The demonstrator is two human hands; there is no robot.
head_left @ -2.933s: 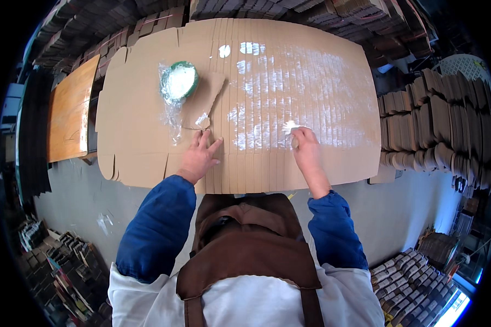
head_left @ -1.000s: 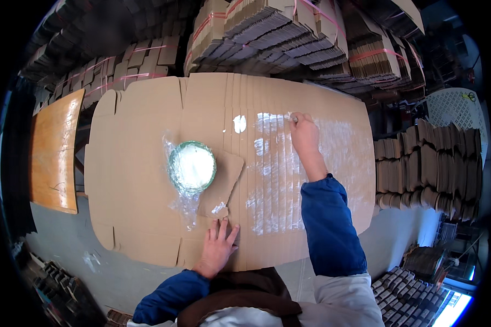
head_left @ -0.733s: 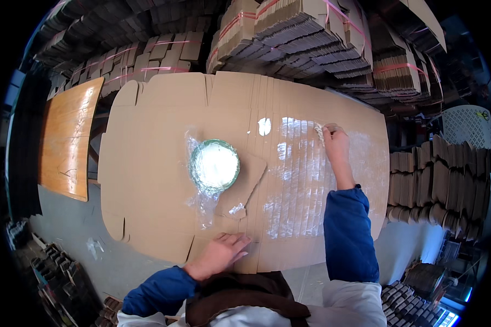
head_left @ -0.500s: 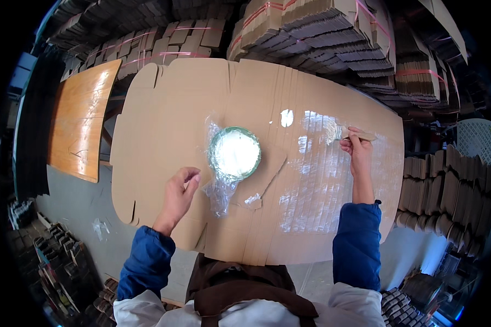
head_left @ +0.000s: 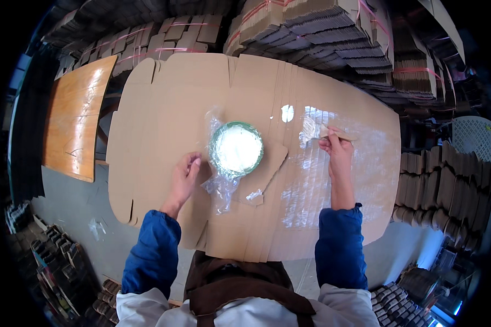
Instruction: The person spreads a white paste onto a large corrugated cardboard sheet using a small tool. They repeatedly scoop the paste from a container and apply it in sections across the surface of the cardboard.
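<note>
My right hand (head_left: pixel 338 150) grips the wooden handle of a flat paintbrush (head_left: pixel 313 131), its wide bristles pressed against a large brown cardboard sheet (head_left: pixel 163 120). Around and below the brush, wet whitish streaks (head_left: pixel 305 204) cover the sheet's right part. A round green-rimmed tub of white paste (head_left: pixel 236 148) stands mid-sheet, with crumpled clear plastic film (head_left: pixel 221 192) about its left side and base. Just left of the tub, my left hand (head_left: pixel 184 177) hovers with fingers loosely curled, thumb a little apart, holding nothing.
A loose cardboard piece (head_left: pixel 270 169) lies under the tub's right side. Bundled flat cardboard stacks (head_left: pixel 333 43) line the back, and more stacks (head_left: pixel 442 185) stand at the right beside a white plastic basket (head_left: pixel 473 136). At the left is an orange-brown wooden board (head_left: pixel 79 120).
My right hand has drawn the brush left across the sheet, toward the tub. My left hand has shifted slightly up and stays empty.
</note>
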